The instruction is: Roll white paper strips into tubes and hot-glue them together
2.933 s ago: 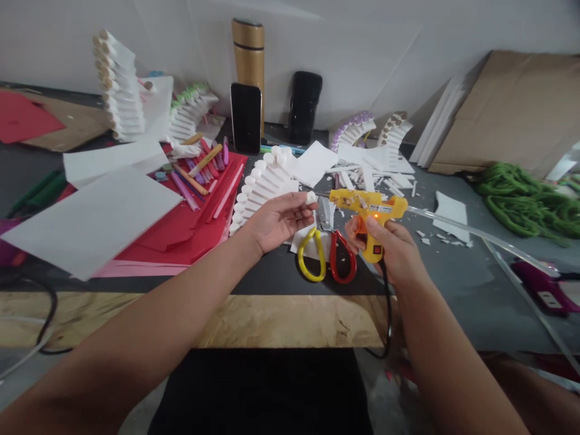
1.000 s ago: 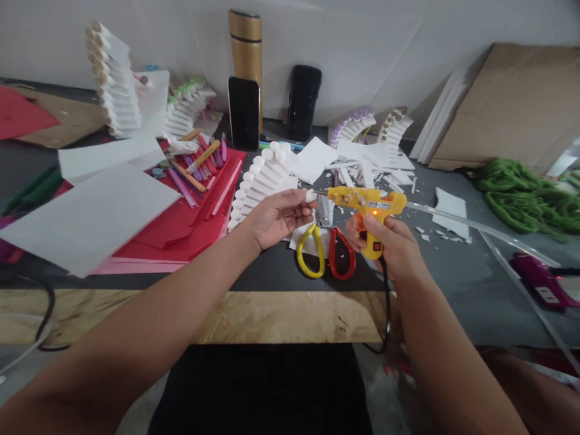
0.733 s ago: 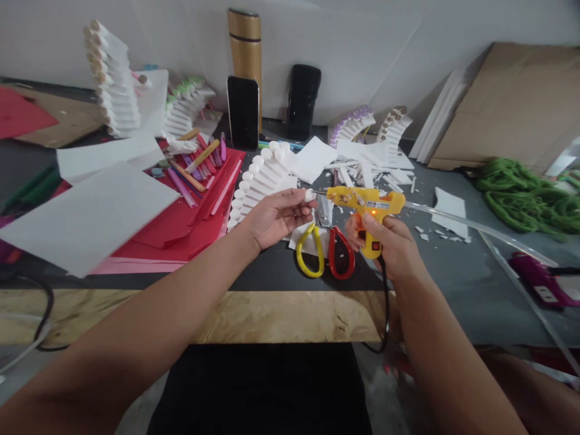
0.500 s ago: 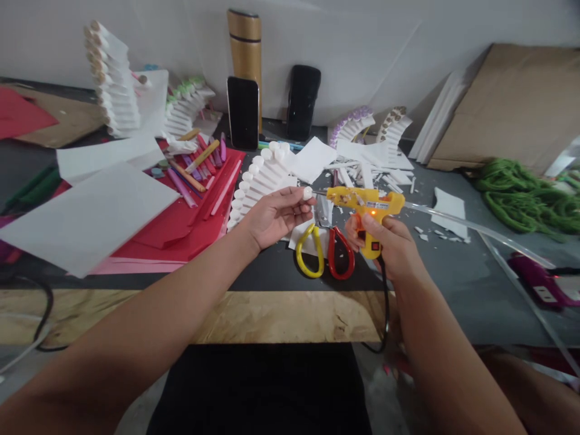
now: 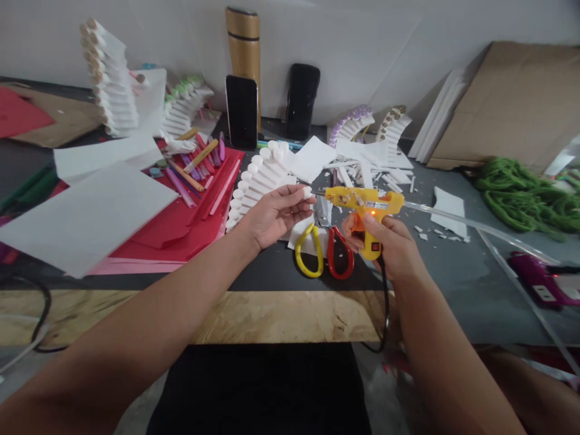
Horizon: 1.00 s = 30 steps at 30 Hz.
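My left hand (image 5: 283,211) pinches a small white piece (image 5: 307,192) between thumb and fingertips; its exact kind is too small to tell. In my right hand (image 5: 389,238) is a yellow glue gun (image 5: 357,198), its switch light glowing orange-red. The nozzle points left, at or very near the white piece. A clear glue stick (image 5: 453,214) runs out of the gun's back. Below the hands lie scissors with one yellow and one red handle (image 5: 341,254). Behind my left hand stands a curved row of white rolls (image 5: 254,180) with rounded tops.
Red sheets (image 5: 167,235), white sheets (image 5: 99,211) and coloured sticks lie at left. Two phones (image 5: 241,112) and a gold flask (image 5: 244,36) stand at the wall. White scraps (image 5: 357,172) are scattered behind the gun. Green yarn (image 5: 521,190) and a purple power strip (image 5: 541,281) are at right.
Both hands keep nearly the same pose, with the glue gun's nozzle still at the white piece. The white piece seems turned slightly; the view has shifted a little.
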Available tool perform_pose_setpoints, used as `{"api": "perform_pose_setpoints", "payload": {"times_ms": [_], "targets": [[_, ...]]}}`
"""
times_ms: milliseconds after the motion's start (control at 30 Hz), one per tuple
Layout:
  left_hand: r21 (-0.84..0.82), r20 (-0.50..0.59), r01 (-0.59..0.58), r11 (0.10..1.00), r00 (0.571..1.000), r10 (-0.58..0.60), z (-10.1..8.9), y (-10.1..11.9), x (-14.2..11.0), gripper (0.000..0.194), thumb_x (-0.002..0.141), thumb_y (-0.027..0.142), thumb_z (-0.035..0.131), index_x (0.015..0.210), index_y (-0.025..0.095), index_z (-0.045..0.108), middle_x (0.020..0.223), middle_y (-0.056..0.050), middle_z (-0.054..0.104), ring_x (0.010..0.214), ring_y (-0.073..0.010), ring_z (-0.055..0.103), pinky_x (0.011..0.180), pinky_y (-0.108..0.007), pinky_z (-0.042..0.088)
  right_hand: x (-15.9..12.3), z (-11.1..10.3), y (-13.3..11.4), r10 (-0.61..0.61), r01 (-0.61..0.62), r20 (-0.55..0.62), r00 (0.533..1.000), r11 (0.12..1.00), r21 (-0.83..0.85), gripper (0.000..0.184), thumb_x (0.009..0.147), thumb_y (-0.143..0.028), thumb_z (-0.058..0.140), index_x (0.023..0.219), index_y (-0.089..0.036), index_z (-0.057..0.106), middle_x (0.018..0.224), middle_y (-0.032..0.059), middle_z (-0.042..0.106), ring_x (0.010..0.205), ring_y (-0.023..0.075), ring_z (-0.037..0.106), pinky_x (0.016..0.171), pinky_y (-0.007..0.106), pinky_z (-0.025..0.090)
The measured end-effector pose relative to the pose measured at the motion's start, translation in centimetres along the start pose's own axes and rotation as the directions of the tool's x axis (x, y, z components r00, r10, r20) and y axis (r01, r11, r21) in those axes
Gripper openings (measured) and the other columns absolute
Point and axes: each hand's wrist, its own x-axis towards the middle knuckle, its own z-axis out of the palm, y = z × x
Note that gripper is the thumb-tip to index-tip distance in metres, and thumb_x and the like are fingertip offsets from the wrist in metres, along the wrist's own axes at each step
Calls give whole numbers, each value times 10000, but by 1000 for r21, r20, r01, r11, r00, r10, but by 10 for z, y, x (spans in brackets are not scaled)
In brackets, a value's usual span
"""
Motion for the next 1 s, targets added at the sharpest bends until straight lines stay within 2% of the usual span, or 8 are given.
{"api": "perform_pose_setpoints", "payload": {"times_ms": [133, 267, 400, 500, 600, 767, 900, 1000], "targets": [[14, -1, 13, 1000, 1000, -13, -1, -1, 1, 68, 884, 51, 627, 881, 105, 668, 816, -94, 748, 709, -114, 690, 830, -282, 574, 0, 3, -5, 6, -6, -6, 1000, 998, 70, 335, 853, -535, 687, 824, -202, 701, 688, 34, 569, 544, 146, 469, 530, 321, 421], [24, 36, 23, 999, 999, -24, -3, -3, 2, 69, 881, 39, 630, 903, 95, 664, 832, -105, 753, 706, -111, 694, 810, -272, 580, 2, 5, -12, 60, -59, 2, 998, 978, 200, 357, 849, -573, 669, 827, -217, 657, 747, 26, 589, 500, 109, 422, 482, 296, 424], [21, 66, 35, 999, 997, -37, -4, -3, 1, 63, 873, 38, 642, 896, 94, 662, 822, -103, 747, 690, -104, 685, 791, -257, 577, 6, -4, -11, 68, -23, -142, 988, 955, 295, 364, 866, -581, 651, 804, -224, 614, 790, 18, 606, 507, 88, 420, 458, 245, 440], [17, 64, 36, 999, 997, -37, -4, -3, 0, 63, 872, 42, 637, 893, 94, 666, 820, -109, 746, 687, -107, 683, 786, -257, 574, 8, -19, -5, 142, -29, -303, 942, 937, 348, 352, 848, -561, 680, 815, -219, 603, 768, 11, 621, 518, 83, 469, 454, 209, 469], [17, 52, 38, 999, 998, -39, -4, -3, -1, 46, 865, 62, 645, 879, 95, 673, 812, -113, 745, 682, -116, 679, 779, -265, 575, 5, -36, -2, 290, -146, -379, 878, 919, 366, 290, 824, -468, 715, 833, -197, 613, 765, 14, 646, 527, 79, 526, 469, 192, 521], [17, 53, 47, 999, 997, -48, -5, -3, -1, 51, 858, 68, 647, 888, 93, 680, 816, -113, 743, 689, -118, 676, 788, -269, 577, 0, -48, -10, 428, -290, -362, 828, 880, 375, 105, 808, -262, 665, 866, -174, 655, 770, 34, 683, 599, 116, 645, 548, 203, 616], [16, 59, 44, 999, 997, -45, -7, -1, 0, 54, 860, 61, 637, 890, 87, 673, 817, -117, 743, 684, -115, 676, 782, -265, 581, -3, -47, -15, 489, -357, -377, 787, 858, 368, 161, 822, -223, 615, 951, -156, 683, 786, 73, 722, 646, 165, 720, 579, 237, 652], [16, 76, 34, 999, 997, -35, -8, -2, 0, 52, 861, 70, 645, 902, 86, 673, 830, -118, 745, 697, -116, 680, 787, -263, 582, -7, -45, -13, 463, -337, -385, 798, 873, 353, 200, 814, -197, 615, 993, -137, 680, 829, 111, 743, 742, 215, 765, 656, 281, 675]]}}
